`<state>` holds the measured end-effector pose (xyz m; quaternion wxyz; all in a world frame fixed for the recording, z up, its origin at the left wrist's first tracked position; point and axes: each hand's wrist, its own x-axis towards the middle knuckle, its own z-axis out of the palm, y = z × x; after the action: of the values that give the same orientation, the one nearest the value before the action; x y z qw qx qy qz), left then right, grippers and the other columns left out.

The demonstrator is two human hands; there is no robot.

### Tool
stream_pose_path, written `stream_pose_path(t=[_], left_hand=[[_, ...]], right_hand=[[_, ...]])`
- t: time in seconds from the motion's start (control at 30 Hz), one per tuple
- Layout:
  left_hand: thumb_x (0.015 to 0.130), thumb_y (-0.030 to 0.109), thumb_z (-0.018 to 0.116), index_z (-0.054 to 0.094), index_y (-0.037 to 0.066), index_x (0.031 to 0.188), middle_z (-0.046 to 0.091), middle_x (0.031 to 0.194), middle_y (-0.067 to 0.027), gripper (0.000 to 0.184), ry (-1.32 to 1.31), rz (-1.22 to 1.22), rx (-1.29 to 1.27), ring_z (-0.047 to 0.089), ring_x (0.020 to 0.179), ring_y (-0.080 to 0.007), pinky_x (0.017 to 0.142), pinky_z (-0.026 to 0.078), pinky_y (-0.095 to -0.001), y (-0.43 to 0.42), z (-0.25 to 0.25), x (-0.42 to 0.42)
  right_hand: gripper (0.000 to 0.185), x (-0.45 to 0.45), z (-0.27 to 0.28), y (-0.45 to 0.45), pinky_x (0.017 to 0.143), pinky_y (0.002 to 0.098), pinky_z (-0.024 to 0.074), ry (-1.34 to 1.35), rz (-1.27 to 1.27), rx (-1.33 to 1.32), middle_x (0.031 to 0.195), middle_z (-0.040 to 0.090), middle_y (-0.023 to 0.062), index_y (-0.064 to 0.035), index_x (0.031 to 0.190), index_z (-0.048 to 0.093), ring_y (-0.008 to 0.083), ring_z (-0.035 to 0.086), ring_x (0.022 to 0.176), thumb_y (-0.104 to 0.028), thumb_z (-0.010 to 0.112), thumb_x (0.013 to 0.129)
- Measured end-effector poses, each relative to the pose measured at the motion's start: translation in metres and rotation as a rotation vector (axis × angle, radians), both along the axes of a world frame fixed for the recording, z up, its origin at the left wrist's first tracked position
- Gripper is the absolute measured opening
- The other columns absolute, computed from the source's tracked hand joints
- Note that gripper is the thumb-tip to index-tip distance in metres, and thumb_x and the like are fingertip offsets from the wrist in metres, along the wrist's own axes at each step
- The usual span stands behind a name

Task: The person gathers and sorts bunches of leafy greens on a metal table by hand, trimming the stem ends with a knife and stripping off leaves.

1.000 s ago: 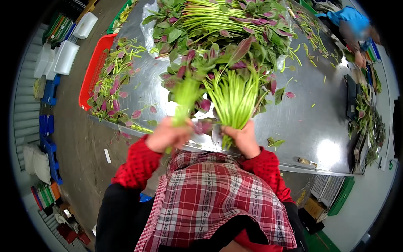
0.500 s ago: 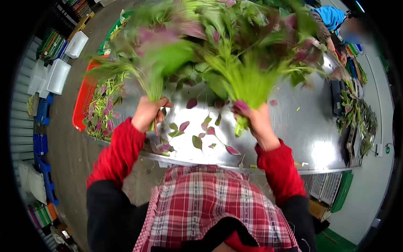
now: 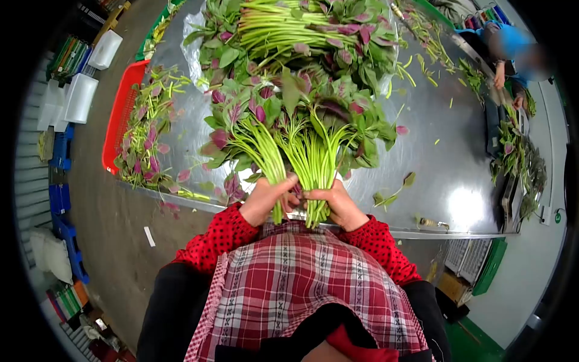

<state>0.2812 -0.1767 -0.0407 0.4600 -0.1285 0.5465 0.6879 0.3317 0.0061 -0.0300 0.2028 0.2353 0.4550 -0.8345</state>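
My left hand (image 3: 269, 198) is closed round the stems of a smaller bunch of amaranth greens (image 3: 263, 148), with green stalks and purple-green leaves. Beside it my right hand (image 3: 338, 204) grips a thicker bunch of the same greens (image 3: 313, 163). Both bunches point away from me, their cut ends near the table's front edge and the two hands almost touching. Just beyond lies a large pile of amaranth (image 3: 271, 30) on the metal table (image 3: 416, 193), partly on clear plastic.
At the left edge, a red basket (image 3: 123, 114) stands by loose trimmings (image 3: 148, 133). A small knife-like tool (image 3: 433, 224) lies at the front right edge. Across at the right, a co-worker in blue (image 3: 509, 45) reaches toward more greens (image 3: 512, 145).
Both hands have come closer together and nearer my body, bringing the bunches low over the table edge. The blurred, raised leaves are now still, and the pile behind shows.
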Motion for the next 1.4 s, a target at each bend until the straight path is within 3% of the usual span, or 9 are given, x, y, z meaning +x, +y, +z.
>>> stream_pose_path(t=[0.23,0.5,0.67,0.8,0.97,1.07,1.17,1.33,1.4], left_hand=[[0.096,0.03,0.055,0.05,0.001,0.129,0.06,0.113,-0.0077,0.044,0.139,-0.329,0.069,0.058,0.096,-0.0131,0.081,0.049,-0.0277,0.009,-0.01,0.005],[0.092,0.022,0.06,0.05,0.001,0.129,0.058,0.119,-0.0072,0.044,0.341,-0.418,0.286,0.055,0.105,-0.0146,0.089,0.046,-0.0314,0.005,-0.032,-0.009],[0.08,0.063,0.057,0.028,-0.003,0.144,0.039,0.142,-0.0235,0.096,0.062,-0.3,0.661,0.041,0.131,-0.0307,0.11,0.032,-0.0433,0.002,-0.021,-0.019],[0.079,0.046,0.057,0.021,-0.004,0.145,0.042,0.138,-0.0279,0.09,-0.068,-0.243,0.67,0.042,0.13,-0.0362,0.112,0.027,-0.0455,0.012,-0.013,-0.003],[0.062,0.033,0.066,0.044,0.002,0.115,0.053,0.075,-0.0049,0.066,0.07,-0.099,0.61,0.058,0.076,-0.0219,0.099,0.039,-0.044,0.022,0.021,-0.026],[0.07,0.016,0.066,0.048,0.003,0.113,0.051,0.075,-0.0055,0.049,0.008,0.084,0.798,0.055,0.077,-0.0221,0.089,0.044,-0.0444,0.016,0.026,-0.051],[0.076,0.013,0.062,0.048,0.004,0.114,0.05,0.08,-0.0059,0.042,0.012,0.225,0.865,0.053,0.081,-0.0227,0.085,0.046,-0.0437,0.007,0.022,-0.073],[0.078,0.01,0.061,0.05,0.002,0.108,0.058,0.088,-0.0115,0.033,0.039,0.233,0.636,0.06,0.088,-0.029,0.078,0.052,-0.0435,0.019,0.0,-0.042],[0.08,0.01,0.063,0.051,-0.001,0.121,0.062,0.098,-0.0138,0.044,0.019,0.219,0.498,0.06,0.096,-0.0298,0.09,0.048,-0.0405,0.025,-0.022,-0.008]], right_hand=[[0.028,0.01,0.0,0.002,0.075,0.0276,0.0487,0.096,0.273,0.196,0.089,0.066,0.0062,0.0012,0.102,0.064,0.0134,0.061,0.082,-0.001,0.068,0.075],[0.047,0.016,-0.008,-0.02,0.081,0.0291,0.0484,0.031,0.133,-0.036,0.101,0.062,0.0058,0.0003,0.118,0.054,0.0151,0.06,0.093,0.005,0.066,0.073],[0.048,0.012,0.014,-0.015,0.083,0.0308,0.0479,0.244,0.423,0.086,0.101,0.061,0.0061,-0.0029,0.12,0.053,0.0162,0.058,0.095,-0.002,0.07,0.074],[0.052,0.026,0.006,-0.018,0.088,0.0306,0.0446,0.058,0.341,-0.141,0.116,0.055,0.0046,-0.0055,0.124,0.049,0.0154,0.052,0.106,-0.014,0.071,0.078],[0.057,0.003,0.023,-0.016,0.098,0.0322,0.0364,0.225,0.458,-0.05,0.118,0.051,0.0089,0.0002,0.124,0.051,0.0174,0.046,0.113,-0.032,0.07,0.081],[0.039,0.003,0.015,-0.008,0.065,0.0258,0.0457,0.201,0.534,-0.071,0.081,0.058,-0.0005,-0.0006,0.108,0.06,0.0105,0.053,0.073,-0.028,0.07,0.083],[0.031,0.014,0.008,0.029,0.079,0.0293,0.0527,0.109,0.467,0.349,0.097,0.068,0.0104,0.0019,0.111,0.061,0.0148,0.064,0.087,-0.003,0.067,0.081],[0.038,-0.004,0.006,0.047,0.088,0.0306,0.0496,0.289,-0.114,0.383,0.11,0.064,0.0133,-0.0007,0.125,0.051,0.0193,0.062,0.097,-0.019,0.057,0.092],[0.061,0.003,-0.006,0.008,0.097,0.035,0.0445,0.263,0.235,0.456,0.126,0.052,0.0177,-0.0021,0.135,0.04,0.0246,0.053,0.114,-0.026,0.067,0.086]])
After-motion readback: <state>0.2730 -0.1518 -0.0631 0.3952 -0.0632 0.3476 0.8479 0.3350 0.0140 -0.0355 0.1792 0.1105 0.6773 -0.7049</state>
